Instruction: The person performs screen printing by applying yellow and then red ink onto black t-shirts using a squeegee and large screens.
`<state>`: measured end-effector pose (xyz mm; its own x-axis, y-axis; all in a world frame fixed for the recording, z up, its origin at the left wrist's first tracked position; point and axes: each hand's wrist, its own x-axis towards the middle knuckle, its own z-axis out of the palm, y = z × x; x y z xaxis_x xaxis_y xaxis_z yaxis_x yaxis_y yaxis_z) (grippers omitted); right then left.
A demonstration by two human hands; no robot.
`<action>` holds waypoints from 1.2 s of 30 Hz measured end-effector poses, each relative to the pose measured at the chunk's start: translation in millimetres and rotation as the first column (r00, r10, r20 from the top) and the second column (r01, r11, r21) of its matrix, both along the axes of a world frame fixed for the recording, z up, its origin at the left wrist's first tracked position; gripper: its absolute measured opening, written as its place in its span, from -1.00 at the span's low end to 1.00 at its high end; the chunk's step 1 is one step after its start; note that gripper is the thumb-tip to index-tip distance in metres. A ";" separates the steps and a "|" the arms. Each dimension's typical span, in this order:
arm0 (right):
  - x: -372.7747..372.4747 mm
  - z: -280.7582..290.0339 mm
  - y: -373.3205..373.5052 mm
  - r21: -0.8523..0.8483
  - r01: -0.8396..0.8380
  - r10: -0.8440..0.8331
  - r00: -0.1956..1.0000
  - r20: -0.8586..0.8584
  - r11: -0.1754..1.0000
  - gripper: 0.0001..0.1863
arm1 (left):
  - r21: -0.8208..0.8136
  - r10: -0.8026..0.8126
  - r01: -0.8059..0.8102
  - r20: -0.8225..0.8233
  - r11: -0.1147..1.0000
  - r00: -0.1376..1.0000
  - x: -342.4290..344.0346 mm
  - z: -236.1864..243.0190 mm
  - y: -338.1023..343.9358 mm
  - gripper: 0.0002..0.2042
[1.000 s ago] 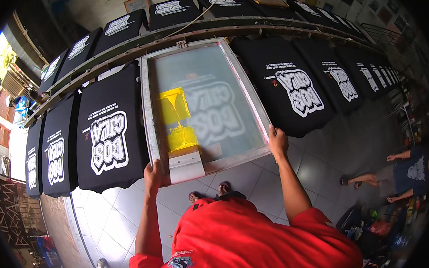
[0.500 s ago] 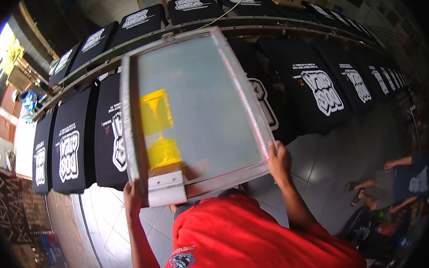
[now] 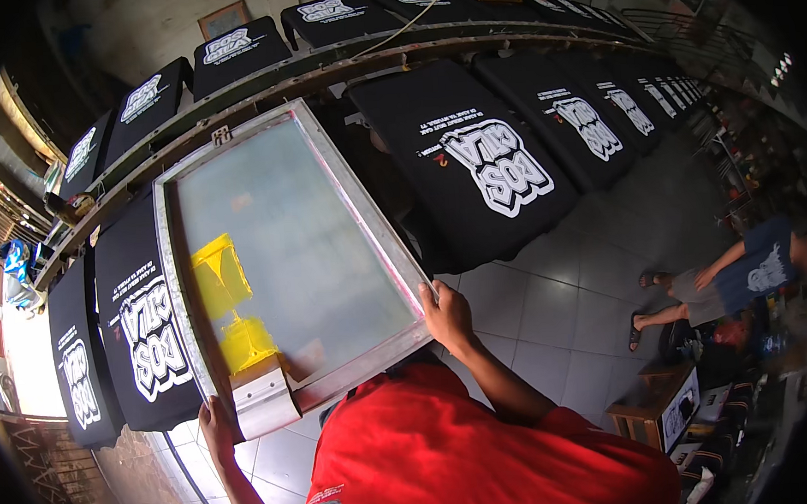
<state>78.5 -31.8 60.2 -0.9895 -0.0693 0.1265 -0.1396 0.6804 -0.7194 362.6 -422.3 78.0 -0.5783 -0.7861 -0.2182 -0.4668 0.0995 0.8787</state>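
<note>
Leftward along the row the framed mesh screen [image 3: 298, 258] has gone since a second ago, and the white print that showed through its mesh then no longer does. Biggest thing in hand, it spans the gap between the two sets of fingers and reaches well beyond them. The right hand [image 3: 448, 316] has its fingers wrapped over the near right corner; the left hand [image 3: 217, 432] grips the near left one. I'd call it stiff and awkward rather than very heavy, its taut mesh easily torn; the rim corners are the sound hold.

Past the right fingers lies one black shirt [image 3: 467, 165]; another black shirt [image 3: 150, 332] lies beyond the left fingers, partly behind the screen. Just right of the left fingers, a pale squeegee [image 3: 265, 404], by its look, sits across the near rim, probably free to slide. Beyond it are two yellow patches [image 3: 247, 345], perhaps slick.

As for writing, the shirts carry bold white block lettering, upside down from here, with finer lines above. I can make out no brand label on the screen.
</note>
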 end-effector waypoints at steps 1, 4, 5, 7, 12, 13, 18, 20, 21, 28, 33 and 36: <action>4.5 1.1 -3.9 0.014 0.005 -0.006 1.000 0.003 1.000 -0.56 | 0.029 -0.004 0.004 0.001 1.000 1.000 0.3 -1.1 -4.9 -0.69; 11.9 0.1 -14.0 0.006 0.059 -0.059 0.998 -0.031 0.998 -0.55 | 0.052 -0.004 0.005 -0.025 0.999 1.000 -1.8 -7.2 -16.6 -0.71; 10.9 2.2 -12.0 0.044 0.039 -0.042 0.997 0.068 0.998 -0.54 | 0.064 -0.051 0.053 -0.029 0.997 0.998 -1.5 -8.1 -20.2 -0.71; 9.5 5.8 -19.1 0.038 0.050 -0.052 0.997 0.056 0.998 -0.53 | 0.085 -0.053 0.056 -0.042 0.995 0.998 -3.8 -7.4 -24.9 -0.71; -1.1 -0.1 -17.6 0.028 0.083 -0.084 0.996 0.023 0.996 -0.53 | 0.040 -0.028 0.030 -0.049 0.999 0.998 -23.7 -20.1 -32.1 -0.67; -1.8 7.9 -19.4 0.014 0.075 -0.076 0.996 0.051 0.997 -0.54 | 0.044 -0.043 0.045 -0.053 0.998 0.998 -28.6 -16.6 -29.7 -0.66; -13.0 9.5 -18.3 0.036 0.062 -0.062 0.998 0.010 0.997 -0.53 | 0.025 -0.070 0.070 -0.031 0.997 0.997 -40.4 -12.9 -22.7 -0.66; -16.1 8.5 -17.5 0.028 0.069 -0.069 0.997 0.015 0.997 -0.53 | -0.001 -0.069 0.069 -0.013 0.998 0.998 -40.5 -15.8 -20.8 -0.66; -16.9 7.1 -16.7 0.026 0.074 -0.075 0.997 0.017 0.997 -0.52 | -0.017 -0.069 0.070 0.012 0.997 0.998 -41.8 -10.7 -18.0 -0.66; -30.6 -0.7 1.2 0.044 0.120 -0.120 0.993 0.019 0.992 -0.49 | -0.004 -0.073 0.073 -0.028 0.997 0.997 -58.0 -15.4 2.2 -0.66; -37.5 -3.0 12.2 0.058 0.131 -0.134 0.990 0.050 0.990 -0.49 | -0.035 -0.086 0.085 -0.031 0.996 0.996 -64.3 -21.4 10.1 -0.66; -41.8 -1.8 13.9 0.070 0.123 -0.126 0.991 0.034 0.990 -0.49 | -0.039 -0.081 0.079 -0.035 0.996 0.996 -68.6 -22.8 15.4 -0.66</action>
<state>36.7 -18.0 58.3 -0.9950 0.0477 0.0875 -0.0239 0.7380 -0.6743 294.0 -406.9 55.2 -0.6467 -0.7442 -0.1673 -0.4239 0.1682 0.8900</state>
